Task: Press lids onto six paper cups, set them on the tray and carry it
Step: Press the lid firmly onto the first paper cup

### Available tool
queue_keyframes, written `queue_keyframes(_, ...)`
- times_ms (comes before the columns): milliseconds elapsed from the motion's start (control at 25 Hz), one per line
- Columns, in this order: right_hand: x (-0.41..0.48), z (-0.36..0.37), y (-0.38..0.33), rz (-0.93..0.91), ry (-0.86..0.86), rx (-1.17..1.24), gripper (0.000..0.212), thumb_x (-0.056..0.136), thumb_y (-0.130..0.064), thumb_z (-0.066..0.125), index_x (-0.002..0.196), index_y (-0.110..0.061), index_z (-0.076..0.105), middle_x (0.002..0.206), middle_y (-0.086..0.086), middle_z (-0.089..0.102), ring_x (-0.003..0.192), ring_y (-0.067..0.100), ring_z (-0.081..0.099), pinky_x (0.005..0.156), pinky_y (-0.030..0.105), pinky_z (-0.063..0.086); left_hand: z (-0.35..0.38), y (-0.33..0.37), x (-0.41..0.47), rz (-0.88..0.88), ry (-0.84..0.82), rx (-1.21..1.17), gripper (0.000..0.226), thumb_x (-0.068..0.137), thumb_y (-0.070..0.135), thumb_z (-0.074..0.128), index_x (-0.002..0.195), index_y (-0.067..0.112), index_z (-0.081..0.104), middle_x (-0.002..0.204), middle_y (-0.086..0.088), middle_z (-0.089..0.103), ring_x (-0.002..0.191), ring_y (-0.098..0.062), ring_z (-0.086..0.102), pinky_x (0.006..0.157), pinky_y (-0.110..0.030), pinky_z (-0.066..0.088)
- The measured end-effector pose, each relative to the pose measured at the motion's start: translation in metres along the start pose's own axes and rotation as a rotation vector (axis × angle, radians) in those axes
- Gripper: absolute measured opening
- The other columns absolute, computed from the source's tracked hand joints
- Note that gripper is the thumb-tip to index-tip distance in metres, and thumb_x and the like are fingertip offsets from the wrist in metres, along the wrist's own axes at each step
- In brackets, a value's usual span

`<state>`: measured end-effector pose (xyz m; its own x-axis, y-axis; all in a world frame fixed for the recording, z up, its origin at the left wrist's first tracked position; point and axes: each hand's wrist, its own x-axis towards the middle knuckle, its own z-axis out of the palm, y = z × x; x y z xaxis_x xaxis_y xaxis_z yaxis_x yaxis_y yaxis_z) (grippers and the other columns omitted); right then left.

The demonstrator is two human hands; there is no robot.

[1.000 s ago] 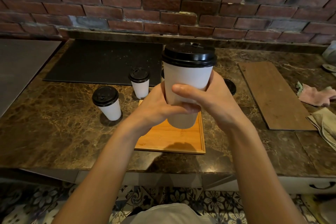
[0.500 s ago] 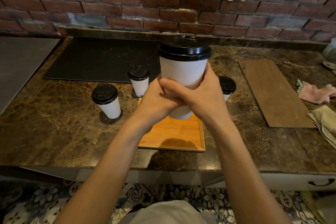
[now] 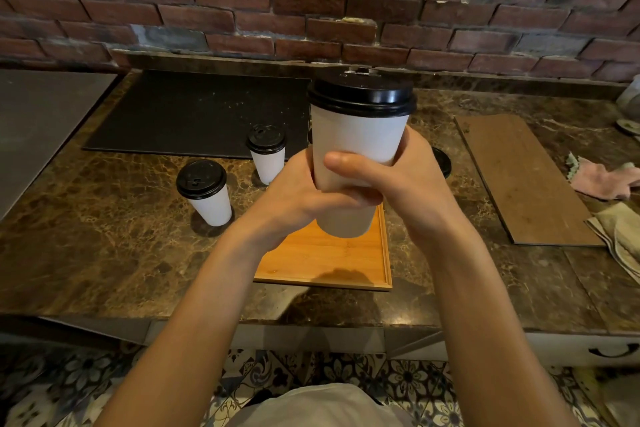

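A white paper cup (image 3: 358, 139) with a black lid (image 3: 362, 94) is held upright in the air above the orange wooden tray (image 3: 325, 260). My left hand (image 3: 294, 194) and my right hand (image 3: 405, 180) both grip its lower half, the right thumb across the front. Two more lidded cups stand on the counter left of the tray: a lidded cup (image 3: 206, 192) nearer and a second lidded cup (image 3: 267, 152) further back. Behind my right hand, part of another black lid (image 3: 443, 161) shows; its cup is hidden.
A black mat (image 3: 194, 111) lies at the back left of the marble counter (image 3: 104, 236). A wooden board (image 3: 519, 177) lies on the right, with a pink cloth (image 3: 602, 180) and a beige cloth (image 3: 623, 236) beyond it. A brick wall runs behind.
The cup held in both hands has shifted slightly between frames and stays above the tray. My right thumb has come round the front of the cup. The cups on the counter have not moved.
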<state>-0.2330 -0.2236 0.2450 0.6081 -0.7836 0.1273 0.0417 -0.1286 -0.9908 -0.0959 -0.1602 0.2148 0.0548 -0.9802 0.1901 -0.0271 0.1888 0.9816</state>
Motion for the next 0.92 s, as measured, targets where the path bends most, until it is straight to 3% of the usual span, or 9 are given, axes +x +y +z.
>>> queue_keyframes(160,-0.001,-0.008,0.001,0.014,-0.115,0.033,0.059,0.068,-0.024,0.082,0.122,-0.012,0.061,0.108,0.004,0.073,0.101,0.018,0.07,0.079,0.028,0.056,-0.001,0.001,-0.004,-0.021,-0.093,-0.072,0.042,0.071,0.02,0.075,0.111,0.027,0.065,0.111,0.004,0.069,0.109,-0.016,0.063,0.087,-0.026,0.051)
queue_keyframes(320,-0.005,-0.01,0.004,0.037,-0.164,0.091,0.056,0.067,-0.032,0.076,0.119,-0.014,0.063,0.108,0.005,0.072,0.102,0.023,0.069,0.081,0.031,0.055,-0.002,-0.002,-0.008,-0.096,-0.15,-0.14,0.046,0.071,0.018,0.072,0.114,0.03,0.06,0.11,0.008,0.069,0.107,-0.011,0.063,0.082,-0.02,0.05)
queue_keyframes(520,-0.005,-0.01,0.002,0.062,-0.134,0.044,0.047,0.073,-0.024,0.077,0.117,-0.017,0.064,0.107,0.003,0.073,0.1,0.018,0.07,0.08,0.027,0.055,0.001,-0.002,-0.007,-0.095,-0.101,-0.101,0.044,0.07,0.025,0.072,0.112,0.028,0.06,0.106,0.008,0.07,0.105,-0.012,0.064,0.082,-0.023,0.051)
queue_keyframes(680,-0.004,-0.007,0.0,0.043,-0.066,-0.017,0.059,0.069,-0.027,0.08,0.123,-0.014,0.061,0.108,0.003,0.073,0.099,0.014,0.071,0.077,0.025,0.056,0.003,-0.003,-0.006,-0.057,-0.01,-0.019,0.048,0.068,0.026,0.075,0.111,0.012,0.062,0.102,0.004,0.071,0.103,-0.018,0.065,0.087,-0.033,0.053)
queue_keyframes(920,-0.004,0.001,-0.001,0.005,0.053,-0.099,0.061,0.066,-0.037,0.084,0.119,-0.022,0.06,0.105,-0.007,0.07,0.093,0.003,0.068,0.071,0.017,0.054,0.008,-0.003,-0.004,-0.026,0.141,0.06,0.053,0.062,0.03,0.078,0.109,0.014,0.061,0.097,0.011,0.071,0.097,-0.011,0.067,0.079,-0.023,0.053)
